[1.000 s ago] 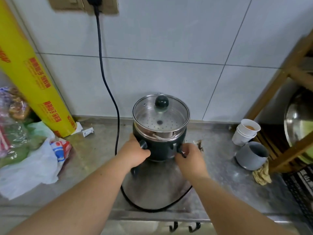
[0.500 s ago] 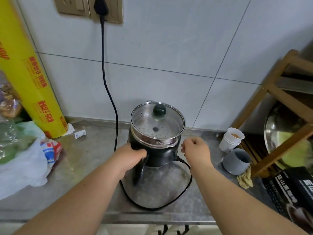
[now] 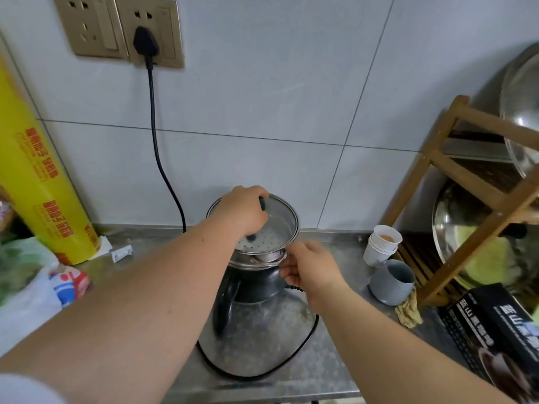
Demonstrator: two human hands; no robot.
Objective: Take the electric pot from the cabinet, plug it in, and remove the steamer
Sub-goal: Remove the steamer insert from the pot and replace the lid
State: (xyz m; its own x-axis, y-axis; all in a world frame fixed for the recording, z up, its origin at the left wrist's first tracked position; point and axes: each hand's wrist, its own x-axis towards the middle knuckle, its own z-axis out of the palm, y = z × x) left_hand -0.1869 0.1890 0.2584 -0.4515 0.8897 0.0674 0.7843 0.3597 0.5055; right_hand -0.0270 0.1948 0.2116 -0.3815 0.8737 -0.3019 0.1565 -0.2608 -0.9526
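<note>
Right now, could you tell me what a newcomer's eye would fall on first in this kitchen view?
Probably the dark electric pot at the centre of the steel counter, with the left hand gripping the lid knob and the right hand at the steamer's rim. Next, the black plug in the wall socket above, and the big yellow roll of cling film leaning at the left.
</note>
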